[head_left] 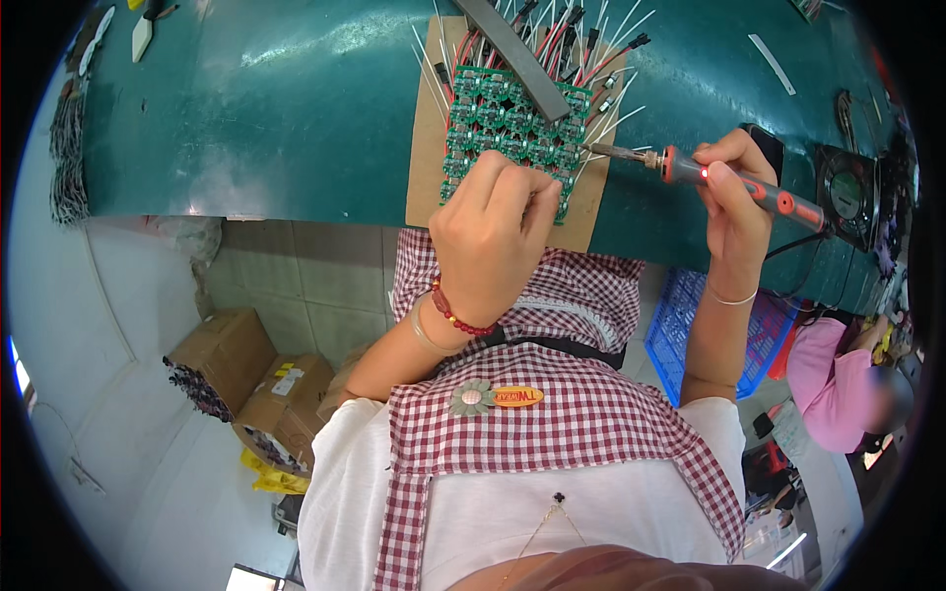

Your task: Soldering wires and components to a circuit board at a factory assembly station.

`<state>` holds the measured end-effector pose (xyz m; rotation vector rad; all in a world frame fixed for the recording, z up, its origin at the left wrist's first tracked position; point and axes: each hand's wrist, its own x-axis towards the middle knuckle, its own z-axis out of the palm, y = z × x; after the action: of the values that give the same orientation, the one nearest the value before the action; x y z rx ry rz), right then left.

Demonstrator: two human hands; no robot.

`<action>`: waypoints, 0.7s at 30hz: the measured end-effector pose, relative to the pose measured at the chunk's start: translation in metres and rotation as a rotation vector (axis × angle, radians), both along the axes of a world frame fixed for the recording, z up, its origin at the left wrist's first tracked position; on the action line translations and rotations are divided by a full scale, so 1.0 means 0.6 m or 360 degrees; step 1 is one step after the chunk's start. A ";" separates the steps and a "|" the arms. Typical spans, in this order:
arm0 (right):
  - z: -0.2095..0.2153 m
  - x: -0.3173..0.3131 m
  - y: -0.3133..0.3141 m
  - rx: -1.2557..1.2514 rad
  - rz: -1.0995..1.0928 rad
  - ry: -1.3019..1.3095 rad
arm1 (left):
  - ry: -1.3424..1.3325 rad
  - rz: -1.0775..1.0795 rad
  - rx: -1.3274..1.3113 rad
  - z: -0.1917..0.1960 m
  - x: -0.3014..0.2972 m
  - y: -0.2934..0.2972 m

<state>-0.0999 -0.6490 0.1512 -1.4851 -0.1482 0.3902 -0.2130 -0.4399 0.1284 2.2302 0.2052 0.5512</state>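
My right hand (734,202) is closed round the grey and red handle of a soldering iron (729,182), which has a small lit red light. The iron's tip points left and reaches the right edge of a panel of green circuit boards (512,128). Over the panel's near edge is my left hand (493,222), fingers bent together in a pinch; what they hold, if anything, is hidden. The panel lies on a brown board (426,158). A dark flat bar (522,64) rests across its far part, and red, black and white wires (591,49) stick out beyond it.
A green table (276,128) spans the view. At its right stands a small black fan (847,195), and a cable runs from the iron. Below are a blue plastic crate (680,315) and cardboard boxes (222,360). A person in pink (833,384) sits at the far right.
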 end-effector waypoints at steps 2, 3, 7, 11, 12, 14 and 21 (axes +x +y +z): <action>0.000 0.008 0.003 -0.0009 0.0051 0.0020 | -0.0004 0.0006 -0.0004 -0.003 0.002 -0.002; -0.001 0.010 0.005 -0.0025 0.0057 0.0023 | -0.0009 0.0010 -0.0006 -0.005 0.002 -0.003; -0.002 0.021 0.004 -0.0051 0.0130 0.0063 | -0.0005 0.0011 0.0010 -0.004 0.004 -0.005; -0.003 0.032 0.001 -0.0090 0.0218 0.0033 | 0.0010 0.0005 0.0032 -0.005 0.011 -0.005; -0.002 0.034 0.000 -0.0085 0.0258 0.0023 | 0.0014 0.0012 0.0051 -0.004 0.012 -0.005; -0.002 0.036 0.000 -0.0080 0.0298 0.0013 | 0.0029 0.0012 0.0038 -0.003 0.012 -0.004; 0.006 0.045 -0.010 -0.0023 0.0259 -0.0077 | 0.0002 0.0048 -0.0011 0.007 0.004 -0.002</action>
<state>-0.0730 -0.6551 0.1547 -1.5018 -0.3064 0.4873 -0.2105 -0.4413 0.1325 2.2240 0.2411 0.5642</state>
